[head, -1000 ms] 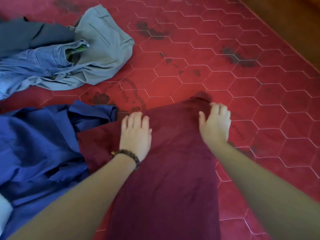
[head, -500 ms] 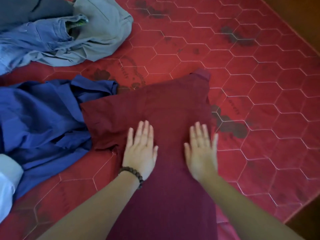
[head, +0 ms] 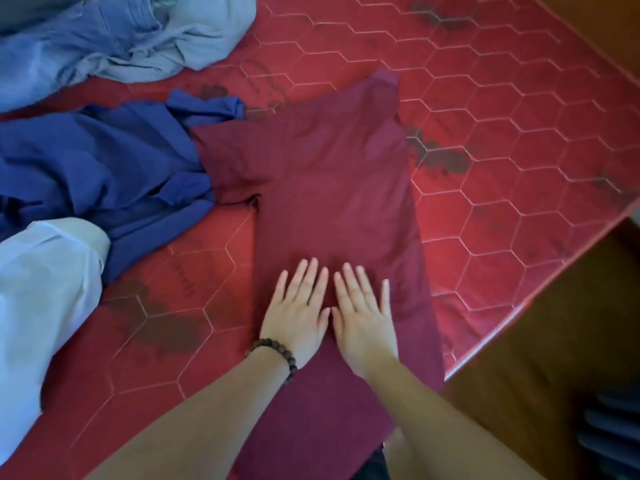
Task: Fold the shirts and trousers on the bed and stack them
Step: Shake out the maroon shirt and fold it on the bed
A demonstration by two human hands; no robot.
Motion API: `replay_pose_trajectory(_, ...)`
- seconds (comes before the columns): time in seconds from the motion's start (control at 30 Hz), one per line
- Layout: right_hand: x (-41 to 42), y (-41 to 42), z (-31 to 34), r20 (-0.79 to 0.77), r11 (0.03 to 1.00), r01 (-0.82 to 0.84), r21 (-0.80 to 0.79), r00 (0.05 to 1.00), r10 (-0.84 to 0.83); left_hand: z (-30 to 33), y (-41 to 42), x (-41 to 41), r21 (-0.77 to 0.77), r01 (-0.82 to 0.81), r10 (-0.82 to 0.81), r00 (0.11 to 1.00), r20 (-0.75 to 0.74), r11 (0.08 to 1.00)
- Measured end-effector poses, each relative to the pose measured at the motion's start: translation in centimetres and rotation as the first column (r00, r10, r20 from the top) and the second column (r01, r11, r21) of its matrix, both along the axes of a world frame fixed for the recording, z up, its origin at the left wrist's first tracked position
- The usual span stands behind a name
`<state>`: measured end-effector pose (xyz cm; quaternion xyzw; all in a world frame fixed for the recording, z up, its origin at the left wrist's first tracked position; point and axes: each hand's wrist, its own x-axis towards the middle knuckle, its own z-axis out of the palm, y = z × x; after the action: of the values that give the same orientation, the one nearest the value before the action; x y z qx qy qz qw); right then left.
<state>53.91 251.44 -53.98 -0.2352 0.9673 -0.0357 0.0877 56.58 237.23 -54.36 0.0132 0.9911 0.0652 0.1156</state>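
A maroon shirt [head: 322, 174] lies lengthwise on the red mattress [head: 519, 140], folded in half with one sleeve sticking out to the left. My left hand [head: 298, 313], with a bead bracelet on the wrist, and my right hand [head: 363, 317] press flat on its lower part, side by side, fingers straight. A crumpled blue shirt [head: 97, 168] lies left of it, touching the sleeve. Light blue jeans [head: 69, 46] and a grey-green garment [head: 194, 36] are heaped at the far left. A white garment [head: 41, 292] lies at the near left.
The mattress edge [head: 540, 289] runs diagonally at the right, with brown wooden floor [head: 554, 358] beyond it. Dark stains mark the mattress cover. A dark ribbed object [head: 613, 434] sits at the lower right corner.
Both hands have slid down the maroon shirt toward me, from its top edge to its lower part, and come close together. The view has shifted, showing the mattress edge.
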Motion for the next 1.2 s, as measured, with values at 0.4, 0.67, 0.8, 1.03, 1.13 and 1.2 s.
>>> replay_pose_trajectory(0.4,11.0,5.0,-0.7,0.022,0.986,0.164,-0.034,0.986,-0.164,-0.7,1.1,13.6,0.014,-0.093,0.093,0.996,-0.006,0.996)
replay_pose_trajectory(0.67,13.6,7.6,-0.1,0.160,0.954,0.267,0.140,0.944,-0.288,0.1,0.9,18.6,-0.060,-0.181,0.189,0.969,0.158,0.982)
replay_pose_trajectory(0.8,12.7,7.3,3.2,0.284,0.976,0.185,0.112,0.936,-0.210,3.2,1.5,18.9,-0.068,-0.290,0.298,0.924,0.241,0.955)
replay_pose_trajectory(1.03,8.3,5.9,8.3,0.374,0.999,0.020,0.041,0.927,-0.034,8.9,0.6,14.8,-0.035,-0.391,0.387,0.889,0.246,0.920)
replay_pose_trajectory(1.13,3.7,3.3,8.7,0.339,0.999,-0.033,-0.008,0.940,0.034,9.3,-1.3,10.9,0.008,-0.446,0.433,0.873,0.225,0.895)
replay_pose_trajectory(1.2,0.0,0.9,8.9,0.312,0.996,-0.077,-0.046,0.946,0.087,9.1,-2.8,7.8,0.041,-0.493,0.475,0.856,0.204,0.869)
